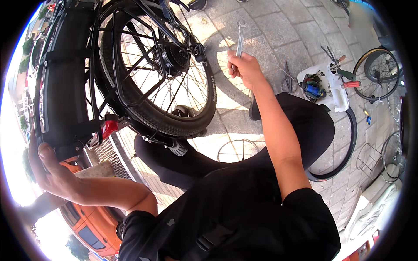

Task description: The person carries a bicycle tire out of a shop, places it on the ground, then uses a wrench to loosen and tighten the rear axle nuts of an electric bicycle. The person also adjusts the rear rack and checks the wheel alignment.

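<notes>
My right hand (241,67) grips a silver wrench (241,39), held upright over the paving to the right of a black bicycle's rear wheel (210,98). The wheel has a spoked rim and a dark hub (174,61). At the far left, my left hand (52,174) holds the end of the black rear rack (65,100), its thumb showing and other fingers partly hidden. A red rear light (109,127) sits on the rack's end, beside the tyre. My bent legs in dark trousers are under and beside the wheel.
On the paving (276,30) at right lie a white tray (339,100) of tools with a blue tool (314,90), a loose tyre (348,148), wheels (375,69) and wire hoops. A metal grate (115,161) and an orange car (91,224) are at lower left.
</notes>
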Action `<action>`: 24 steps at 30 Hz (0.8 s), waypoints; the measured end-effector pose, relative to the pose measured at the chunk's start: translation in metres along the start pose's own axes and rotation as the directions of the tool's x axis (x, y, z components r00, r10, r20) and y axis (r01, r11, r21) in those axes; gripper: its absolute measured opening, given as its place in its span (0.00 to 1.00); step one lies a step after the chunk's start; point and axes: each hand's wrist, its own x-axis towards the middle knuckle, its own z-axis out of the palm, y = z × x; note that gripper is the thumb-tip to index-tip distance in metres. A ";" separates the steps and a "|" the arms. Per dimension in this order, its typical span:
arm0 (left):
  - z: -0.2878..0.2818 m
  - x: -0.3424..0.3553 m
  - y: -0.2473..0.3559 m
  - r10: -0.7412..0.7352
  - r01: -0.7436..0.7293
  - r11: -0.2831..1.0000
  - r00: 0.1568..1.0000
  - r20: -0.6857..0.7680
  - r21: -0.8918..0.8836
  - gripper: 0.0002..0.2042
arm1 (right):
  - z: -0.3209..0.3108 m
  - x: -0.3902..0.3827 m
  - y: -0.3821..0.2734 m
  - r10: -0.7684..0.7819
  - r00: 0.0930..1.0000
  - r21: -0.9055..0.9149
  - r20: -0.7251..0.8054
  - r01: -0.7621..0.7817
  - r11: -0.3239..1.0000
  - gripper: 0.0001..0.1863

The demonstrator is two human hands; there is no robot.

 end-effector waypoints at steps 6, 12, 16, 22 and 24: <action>0.000 0.001 -0.003 -0.025 0.026 0.997 0.999 0.023 -0.069 0.27 | 0.049 -0.011 0.032 0.151 0.977 -0.286 0.148 -0.104 0.953 0.16; 0.003 -0.001 0.000 -0.023 0.023 0.999 0.999 -0.024 -0.034 0.26 | 0.071 0.010 0.027 -0.007 0.999 -0.316 0.039 0.019 0.949 0.16; 0.003 -0.001 0.003 -0.009 0.009 1.000 0.998 -0.059 0.004 0.27 | 0.076 0.033 0.051 -0.170 0.984 -0.577 0.052 0.169 0.799 0.19; 0.005 -0.001 -0.003 -0.025 0.021 0.999 0.994 -0.108 -0.036 0.29 | 0.075 0.038 0.079 -0.233 0.969 -0.646 0.086 0.232 0.727 0.23; 0.006 -0.001 -0.002 -0.017 0.016 1.000 0.990 -0.142 -0.012 0.31 | 0.074 0.038 0.086 -0.199 0.975 -0.647 0.098 0.214 0.732 0.23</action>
